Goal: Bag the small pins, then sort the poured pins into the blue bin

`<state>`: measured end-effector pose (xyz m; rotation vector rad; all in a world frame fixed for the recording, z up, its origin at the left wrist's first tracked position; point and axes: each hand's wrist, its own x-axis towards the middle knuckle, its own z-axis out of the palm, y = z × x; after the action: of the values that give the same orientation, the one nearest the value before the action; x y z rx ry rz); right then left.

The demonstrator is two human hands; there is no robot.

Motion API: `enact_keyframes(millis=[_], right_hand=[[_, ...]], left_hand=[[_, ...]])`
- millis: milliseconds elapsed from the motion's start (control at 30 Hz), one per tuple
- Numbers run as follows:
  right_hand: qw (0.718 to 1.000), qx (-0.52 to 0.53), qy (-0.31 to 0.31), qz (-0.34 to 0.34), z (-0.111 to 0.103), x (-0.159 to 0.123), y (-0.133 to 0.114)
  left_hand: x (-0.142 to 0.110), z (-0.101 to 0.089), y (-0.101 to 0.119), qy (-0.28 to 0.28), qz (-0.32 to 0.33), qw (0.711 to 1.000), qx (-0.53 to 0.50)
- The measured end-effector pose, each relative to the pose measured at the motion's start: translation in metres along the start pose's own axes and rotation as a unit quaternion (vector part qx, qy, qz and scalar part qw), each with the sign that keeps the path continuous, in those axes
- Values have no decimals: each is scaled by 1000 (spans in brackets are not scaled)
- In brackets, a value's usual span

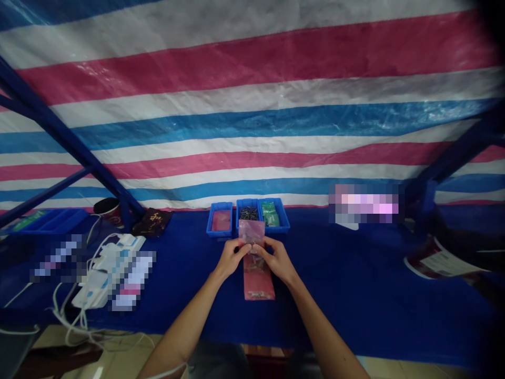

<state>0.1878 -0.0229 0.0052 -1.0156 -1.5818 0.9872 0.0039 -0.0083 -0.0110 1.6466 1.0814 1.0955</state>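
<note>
from my remote station i watched a pair of bare hands meet over a pink plastic bag (258, 281) lying on the blue-covered table (347, 300). the left hand (232, 258) and the right hand (278, 259) were both curled inward, nearly closed, with their fingertips (248, 246) pinched together at the middle of the bag. they appeared to have hold of the bag, but i could not tell whether they also gripped something small. the bag's upper part rose toward three blue trays, and small pieces (258, 295) lay near its lower end. the middle tray (248, 202) held dark metal parts, and the right tray (276, 201) held green packets.

from my seat, the pinch looked like the weak spot. if a slick plastic surface had slipped, the bag could have dropped or twisted, and any opening could have let the small pieces scatter across the blue cover. a careless pull could also have caught the raised plastic on the middle tray, jolting its parts.
</note>
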Motion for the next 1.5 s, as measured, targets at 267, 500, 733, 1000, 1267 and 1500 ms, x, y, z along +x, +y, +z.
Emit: enact_keyframes(millis=[267, 500, 733, 1000, 1267, 1500], right_hand=[[1000, 15, 6, 2, 0, 0, -1], [1000, 29, 1, 12, 0, 0, 4], [1000, -6, -1, 15, 0, 1, 1], [1000, 5, 4, 12, -1, 1, 4], [1000, 9, -10, 4, -1, 2, 0], [1000, 24, -9, 3, -1, 1, 0]], left_hand=[[0, 0, -1, 14, -3, 1000, -2], [1, 1, -2, 13, 6, 1000, 27], [1, 0, -1, 27, 4, 999, 20], [0, -1, 2, 1, 5, 1000, 11], [-1, -1, 3, 7, -2, 1000, 7], [0, -1, 3, 19, -7, 999, -26]])
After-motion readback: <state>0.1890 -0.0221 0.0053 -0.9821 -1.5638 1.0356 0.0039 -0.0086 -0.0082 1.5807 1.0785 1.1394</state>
